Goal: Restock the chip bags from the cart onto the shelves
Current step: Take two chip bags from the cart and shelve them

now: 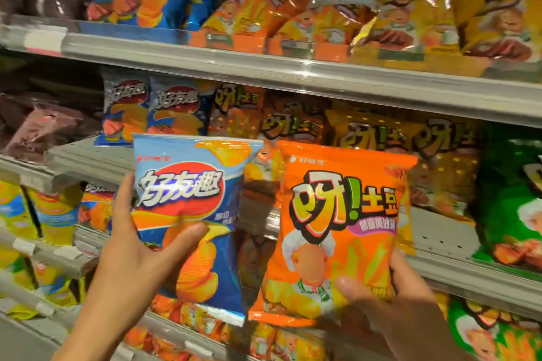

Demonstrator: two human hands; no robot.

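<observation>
My left hand grips a blue chip bag by its lower left side, thumb across the front, and holds it upright before the shelves. My right hand grips an orange chip bag at its bottom right corner, thumb on the front. The two bags hang side by side in front of the middle shelf. On that shelf, matching blue bags stand at the left and matching orange bags stand just right of them. The cart is out of view.
The upper shelf carries blue, orange and yellow bags. Green bags fill the right end of the middle shelf, dark brown bags the left. Lower shelves hold yellow and orange bags. A bare strip of shelf shows right of the orange bag.
</observation>
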